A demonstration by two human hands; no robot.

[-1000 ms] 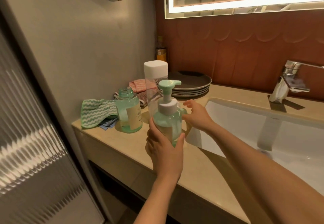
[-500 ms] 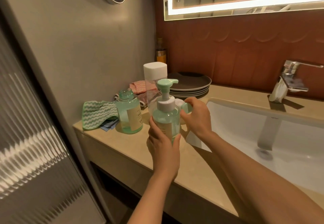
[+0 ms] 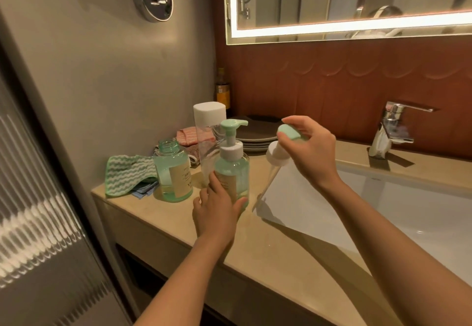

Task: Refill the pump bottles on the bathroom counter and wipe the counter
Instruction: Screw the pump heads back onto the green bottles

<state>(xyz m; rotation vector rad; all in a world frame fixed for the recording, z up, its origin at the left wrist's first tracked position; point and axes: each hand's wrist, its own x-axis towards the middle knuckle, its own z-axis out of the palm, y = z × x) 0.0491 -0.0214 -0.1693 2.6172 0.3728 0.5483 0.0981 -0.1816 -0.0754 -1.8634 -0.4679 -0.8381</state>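
The pump bottle (image 3: 231,172) stands upright near the front of the beige stone surface (image 3: 255,249). It is round, of clear pale-green plastic, with a white collar and a mint spout on top. The left hand (image 3: 217,210) grips its lower half, thumb on one side and fingers curled round the other. Just to its right, above the sink's edge, the right hand (image 3: 313,152) pinches a loose pump (image 3: 281,147) by its mint head. The white screw collar and thin clear tube hang down at a slant, off the surface.

Just left of the gripped bottle stands an open bottle (image 3: 173,172) of the same green, neck bare, with a cream label. Behind them rises a tall clear bottle (image 3: 209,121) with a rounded white cap. A green and white wavy-ribbed cloth (image 3: 127,172) lies crumpled at the surface's left end. Dark, flat plates (image 3: 258,131) are stacked by the back wall. To the right are the smooth white sink (image 3: 383,210) and a chrome tap (image 3: 393,129).
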